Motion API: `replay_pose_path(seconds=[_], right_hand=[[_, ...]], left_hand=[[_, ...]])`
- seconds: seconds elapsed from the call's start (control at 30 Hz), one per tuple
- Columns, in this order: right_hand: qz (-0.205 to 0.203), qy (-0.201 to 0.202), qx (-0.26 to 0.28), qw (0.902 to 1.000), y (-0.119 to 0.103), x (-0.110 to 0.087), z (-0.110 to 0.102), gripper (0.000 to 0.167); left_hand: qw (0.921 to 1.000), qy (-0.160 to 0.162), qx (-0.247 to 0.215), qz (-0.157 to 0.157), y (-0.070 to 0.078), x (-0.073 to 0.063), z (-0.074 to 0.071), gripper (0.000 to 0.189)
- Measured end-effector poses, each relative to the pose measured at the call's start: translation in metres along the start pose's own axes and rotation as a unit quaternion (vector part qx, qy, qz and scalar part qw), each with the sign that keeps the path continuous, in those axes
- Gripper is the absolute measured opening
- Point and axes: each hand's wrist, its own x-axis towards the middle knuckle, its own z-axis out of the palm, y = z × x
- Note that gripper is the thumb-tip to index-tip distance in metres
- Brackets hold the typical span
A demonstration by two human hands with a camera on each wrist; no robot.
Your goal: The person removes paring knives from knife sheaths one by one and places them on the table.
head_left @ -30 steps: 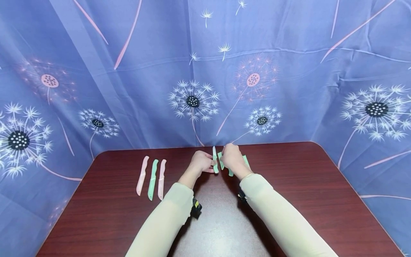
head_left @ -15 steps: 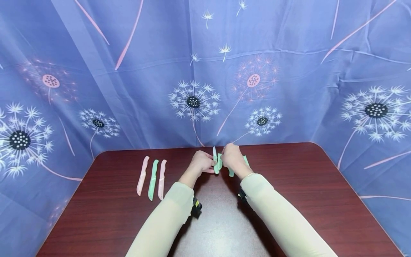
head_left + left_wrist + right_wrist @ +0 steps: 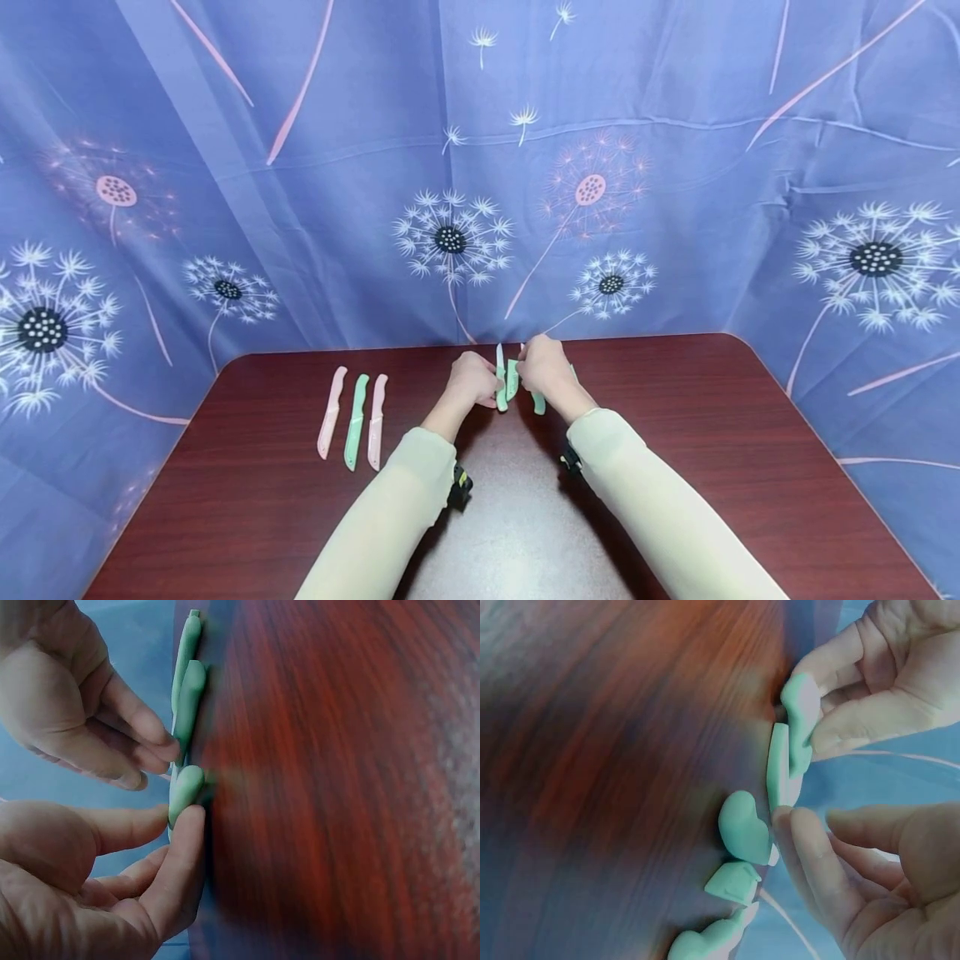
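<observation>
In the head view my left hand [image 3: 474, 379] pinches the green handle [image 3: 502, 398] of a small knife with a white blade, its tip pointing toward the back edge. Just right of this knife lies a green blade sheath [image 3: 512, 379]. My right hand [image 3: 546, 367] reaches over the sheath; in the right wrist view its fingertips [image 3: 784, 816] touch the sheath's end, with the thumb apart. A second green knife handle [image 3: 742, 825] lies near those fingers, with another green sheath [image 3: 733, 881] and a third green knife [image 3: 705, 941] beyond it.
To the left lie a pink sheathed knife [image 3: 330, 412], a green sheathed knife [image 3: 356, 421] and another pink sheathed knife [image 3: 377, 421], side by side. The dark red wooden table [image 3: 675, 467] meets a blue dandelion-print curtain [image 3: 337, 208] along its back edge.
The green sheath under my right fingers has slid left and turned to lie alongside the held knife. My left hand keeps its grip, with the knife shifted slightly toward me.
</observation>
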Motion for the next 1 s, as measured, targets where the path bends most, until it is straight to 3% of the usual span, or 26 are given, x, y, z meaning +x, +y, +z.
replay_pose_path(seconds=[0.1,0.27,0.53,0.77,1.0], right_hand=[[0.002,-0.002,0.015,0.9999,0.003,-0.003,-0.003,0.021],[0.026,-0.013,0.088,0.9957,0.009,-0.002,-0.006,0.028],[0.057,-0.042,0.24,0.9682,0.02,-0.003,-0.009,0.036],[0.048,-0.042,0.259,0.9637,0.025,-0.012,-0.013,0.031],[0.019,-0.041,0.243,0.9689,0.026,-0.021,-0.016,0.031]], left_hand=[[1.0,0.005,0.006,-0.005,0.0,0.0,0.0,0.02],[0.9999,0.004,-0.008,-0.005,-0.002,-0.001,-0.002,0.02],[0.9919,-0.015,-0.126,-0.003,-0.011,-0.005,-0.009,0.025],[0.988,-0.023,-0.152,0.013,-0.016,-0.013,-0.018,0.031],[0.9938,0.002,-0.092,0.062,-0.019,-0.026,-0.026,0.035]])
